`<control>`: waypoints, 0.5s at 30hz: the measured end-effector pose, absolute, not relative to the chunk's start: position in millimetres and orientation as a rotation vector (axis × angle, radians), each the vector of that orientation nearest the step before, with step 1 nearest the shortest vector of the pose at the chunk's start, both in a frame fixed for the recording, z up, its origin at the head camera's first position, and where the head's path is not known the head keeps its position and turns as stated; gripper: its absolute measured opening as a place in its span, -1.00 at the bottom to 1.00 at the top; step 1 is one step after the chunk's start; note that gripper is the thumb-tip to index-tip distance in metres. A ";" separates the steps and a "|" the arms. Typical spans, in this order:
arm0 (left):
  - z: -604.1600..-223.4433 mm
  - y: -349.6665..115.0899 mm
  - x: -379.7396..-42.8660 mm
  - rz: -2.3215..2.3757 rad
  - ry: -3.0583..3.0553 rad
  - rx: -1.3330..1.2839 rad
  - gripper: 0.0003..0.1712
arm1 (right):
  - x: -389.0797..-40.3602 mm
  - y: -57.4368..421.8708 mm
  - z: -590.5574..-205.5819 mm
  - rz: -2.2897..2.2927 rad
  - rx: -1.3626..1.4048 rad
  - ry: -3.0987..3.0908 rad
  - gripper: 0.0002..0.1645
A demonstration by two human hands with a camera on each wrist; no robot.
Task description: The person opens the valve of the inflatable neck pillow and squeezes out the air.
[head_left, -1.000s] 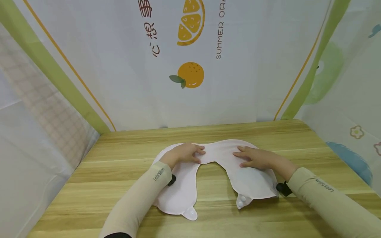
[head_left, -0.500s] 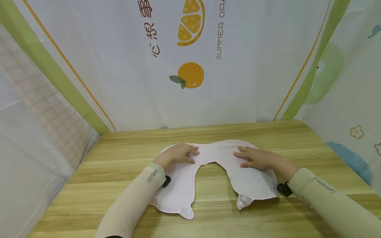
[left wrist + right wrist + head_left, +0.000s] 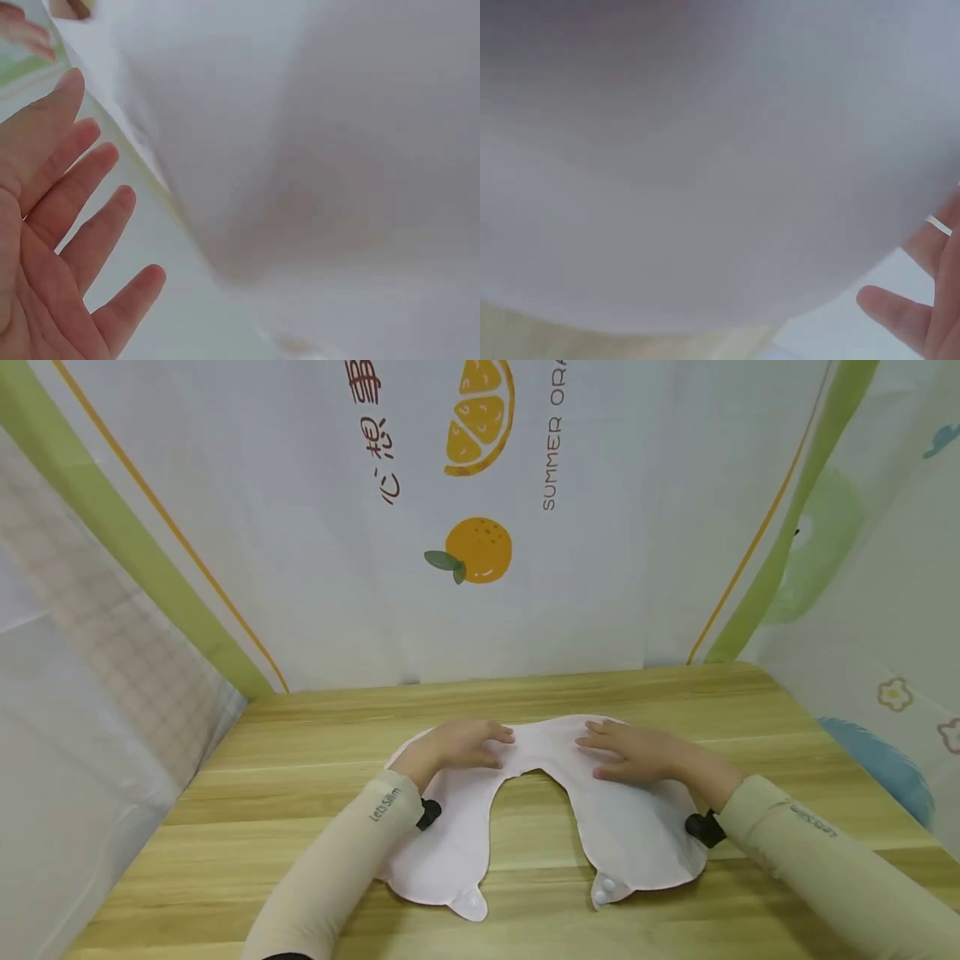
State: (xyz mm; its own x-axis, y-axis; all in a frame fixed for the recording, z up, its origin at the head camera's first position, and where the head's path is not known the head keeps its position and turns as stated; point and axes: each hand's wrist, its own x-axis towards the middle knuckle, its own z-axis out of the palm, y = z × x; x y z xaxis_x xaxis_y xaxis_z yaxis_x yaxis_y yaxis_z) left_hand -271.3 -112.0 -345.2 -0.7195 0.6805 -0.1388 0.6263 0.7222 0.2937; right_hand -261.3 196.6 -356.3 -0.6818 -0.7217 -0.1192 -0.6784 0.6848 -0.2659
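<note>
A pale pink U-shaped neck pillow (image 3: 450,860), looking rather flat, lies on the wooden table with its curve away from me. Each of its two ends carries a small tab; round snaps (image 3: 608,886) show on the right one. Over the left part of the curve is my left hand (image 3: 467,745), fingers slightly bent and spread. My right hand (image 3: 636,754) is over the right part, fingers spread toward the middle. In the left wrist view, the left fingers (image 3: 97,240) are parted and grip nothing. The right wrist view shows only part of the right hand (image 3: 937,292) beside the blurred pillow.
The wooden table (image 3: 300,727) extends around the pillow on all sides. A white curtain (image 3: 600,593) printed with oranges hangs behind its far edge, and more printed cloth (image 3: 855,668) hangs at the right. Black wrist cameras (image 3: 706,829) sit under both wrists.
My left hand shifted left, then slightly back right. The right hand has moved a little left, and the pillow's right end has swung down toward me and lies more spread out.
</note>
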 end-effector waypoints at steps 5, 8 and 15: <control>-343.8 -93.1 -271.8 0.285 2.667 1.075 -0.54 | -259.5 184.2 -350.2 -0.304 -1.132 2.663 -0.34; -346.1 -88.2 -271.8 0.239 2.655 1.073 -0.56 | -257.2 178.4 -350.1 -0.278 -1.140 2.629 -0.34; -353.5 -92.2 -269.3 0.178 2.644 1.045 -0.52 | -251.3 178.4 -356.7 -0.233 -1.143 2.593 -0.40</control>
State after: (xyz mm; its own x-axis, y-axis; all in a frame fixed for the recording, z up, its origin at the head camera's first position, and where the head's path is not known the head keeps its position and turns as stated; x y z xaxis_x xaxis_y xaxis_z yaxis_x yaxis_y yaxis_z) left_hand -269.3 -92.2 -353.5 -0.6940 0.6845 -0.2231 0.6484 0.7289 0.2195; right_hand -251.3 178.4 -356.7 -0.6395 -0.7412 -0.2040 -0.6930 0.6707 -0.2643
